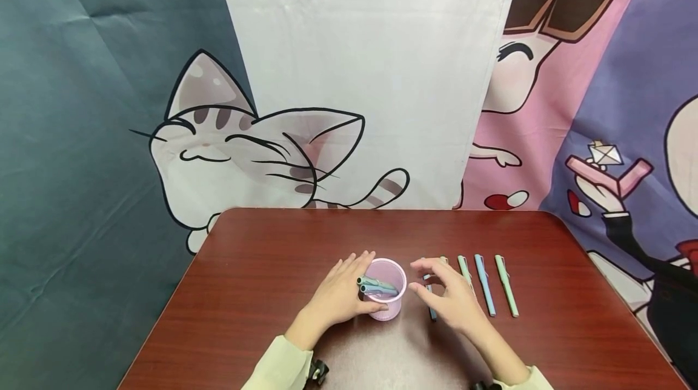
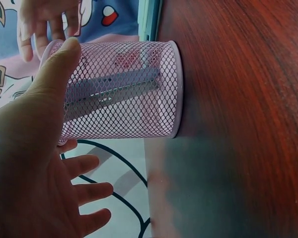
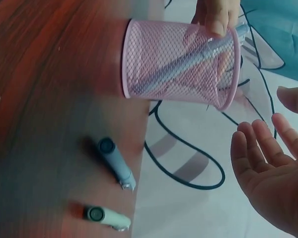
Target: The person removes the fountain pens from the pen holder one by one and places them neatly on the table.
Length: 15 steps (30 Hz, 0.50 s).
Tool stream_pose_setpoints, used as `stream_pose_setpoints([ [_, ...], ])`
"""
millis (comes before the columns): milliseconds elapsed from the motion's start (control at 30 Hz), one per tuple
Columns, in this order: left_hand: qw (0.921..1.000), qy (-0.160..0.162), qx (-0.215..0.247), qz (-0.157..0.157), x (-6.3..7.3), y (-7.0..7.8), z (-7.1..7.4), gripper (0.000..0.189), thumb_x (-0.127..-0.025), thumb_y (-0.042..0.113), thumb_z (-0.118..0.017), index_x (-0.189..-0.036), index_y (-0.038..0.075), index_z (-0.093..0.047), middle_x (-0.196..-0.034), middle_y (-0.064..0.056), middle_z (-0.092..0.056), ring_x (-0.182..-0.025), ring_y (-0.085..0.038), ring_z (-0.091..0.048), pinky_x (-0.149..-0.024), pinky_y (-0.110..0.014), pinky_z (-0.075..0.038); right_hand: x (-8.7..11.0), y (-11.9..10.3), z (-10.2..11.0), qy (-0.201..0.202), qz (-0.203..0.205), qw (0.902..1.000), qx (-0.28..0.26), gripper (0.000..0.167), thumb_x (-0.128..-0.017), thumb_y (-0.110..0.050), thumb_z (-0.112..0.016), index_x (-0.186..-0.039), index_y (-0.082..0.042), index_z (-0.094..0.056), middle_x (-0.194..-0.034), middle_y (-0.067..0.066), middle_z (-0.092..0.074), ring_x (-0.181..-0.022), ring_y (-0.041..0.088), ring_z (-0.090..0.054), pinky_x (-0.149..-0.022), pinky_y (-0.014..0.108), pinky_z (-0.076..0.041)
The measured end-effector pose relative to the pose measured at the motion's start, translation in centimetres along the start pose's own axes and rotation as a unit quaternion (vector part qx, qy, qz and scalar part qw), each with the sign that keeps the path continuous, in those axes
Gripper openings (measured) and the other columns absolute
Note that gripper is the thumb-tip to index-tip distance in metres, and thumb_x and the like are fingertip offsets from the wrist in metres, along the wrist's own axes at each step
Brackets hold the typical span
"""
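Pink cup point(image 1: 388, 313) partly covered, blue pen point(image 1: 433, 312) half-hidden

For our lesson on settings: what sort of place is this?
Probably an indoor recording corner, judging by the creased cloth backdrop printed with a cartoon cat behind the reddish-brown wood-grained table, where a pink cylindrical mesh cup stands.

Glossy red-brown table point(image 1: 283, 238) before a cartoon-printed fabric backdrop point(image 1: 354, 45)
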<state>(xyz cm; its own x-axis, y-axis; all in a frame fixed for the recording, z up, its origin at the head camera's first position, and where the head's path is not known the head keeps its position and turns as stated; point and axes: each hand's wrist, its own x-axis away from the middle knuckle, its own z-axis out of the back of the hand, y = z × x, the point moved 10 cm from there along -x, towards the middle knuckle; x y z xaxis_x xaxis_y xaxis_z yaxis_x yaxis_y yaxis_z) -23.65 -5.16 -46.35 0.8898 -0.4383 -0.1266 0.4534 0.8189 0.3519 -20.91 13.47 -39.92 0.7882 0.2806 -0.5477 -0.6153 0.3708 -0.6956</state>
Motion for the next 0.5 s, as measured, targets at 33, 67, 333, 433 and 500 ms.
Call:
stream_pose_setpoints([
  [33,1.0,0.0,0.001,0.0,0.0,0.0,0.0,0.107,-0.078,0.067,-0.076,-0.161,0.018,-0.029,-0.161,-0.006,-0.039,-0.147,-0.035,-0.037,-0.121,-0.054,-0.028,0.0,-0.1,-0.2,-0.003,0.002,1.0,0.0,0.04,-0.083,0.0,-0.081,-0.118,-0.012,-0.067,-0.109,0.006,-0.068,-0.098,0.018,-0.066,-0.078,0.034,-0.062],
  [67,1.0,-0.001,0.001,0.001,0.0,0.0,0.0,0.107,-0.078,0.067,-0.076,-0.161,0.018,-0.029,-0.161,-0.006,-0.039,-0.147,-0.035,-0.037,-0.121,-0.054,-0.028,0.0,-0.3,-0.3,-0.007,0.004,1.0,-0.001,0.039,-0.084,-0.001,-0.08,-0.118,-0.012,-0.067,-0.109,0.007,-0.068,-0.098,0.019,-0.066,-0.078,0.034,-0.061],
  [333,0.9999,-0.011,0.001,0.005,0.0,-0.1,-0.2,0.108,-0.078,0.068,-0.075,-0.162,0.019,-0.027,-0.162,-0.005,-0.037,-0.149,-0.032,-0.034,-0.123,-0.052,-0.026,0.0,-1.3,-1.5,-0.017,0.017,0.9995,0.02,0.034,-0.086,-0.009,-0.08,-0.117,-0.015,-0.068,-0.106,0.0,-0.069,-0.096,0.018,-0.067,-0.08,0.033,-0.06],
  [433,1.0,-0.005,0.002,-0.001,0.0,-0.1,-0.1,0.107,-0.078,0.068,-0.075,-0.161,0.017,-0.029,-0.162,-0.006,-0.038,-0.148,-0.033,-0.036,-0.122,-0.052,-0.028,-0.1,-1.8,-1.9,-0.014,0.039,0.9989,0.022,0.036,-0.084,-0.007,-0.081,-0.117,-0.013,-0.068,-0.108,-0.001,-0.069,-0.095,0.02,-0.067,-0.08,0.033,-0.06],
  [500,1.0,-0.003,0.001,-0.004,-0.1,0.0,-0.1,0.108,-0.077,0.067,-0.076,-0.161,0.017,-0.03,-0.162,-0.007,-0.038,-0.148,-0.034,-0.036,-0.122,-0.053,-0.028,-0.1,-2.2,-2.1,-0.01,0.053,0.9983,0.021,0.037,-0.083,-0.005,-0.081,-0.117,-0.01,-0.068,-0.109,-0.001,-0.069,-0.094,0.019,-0.067,-0.079,0.033,-0.06],
])
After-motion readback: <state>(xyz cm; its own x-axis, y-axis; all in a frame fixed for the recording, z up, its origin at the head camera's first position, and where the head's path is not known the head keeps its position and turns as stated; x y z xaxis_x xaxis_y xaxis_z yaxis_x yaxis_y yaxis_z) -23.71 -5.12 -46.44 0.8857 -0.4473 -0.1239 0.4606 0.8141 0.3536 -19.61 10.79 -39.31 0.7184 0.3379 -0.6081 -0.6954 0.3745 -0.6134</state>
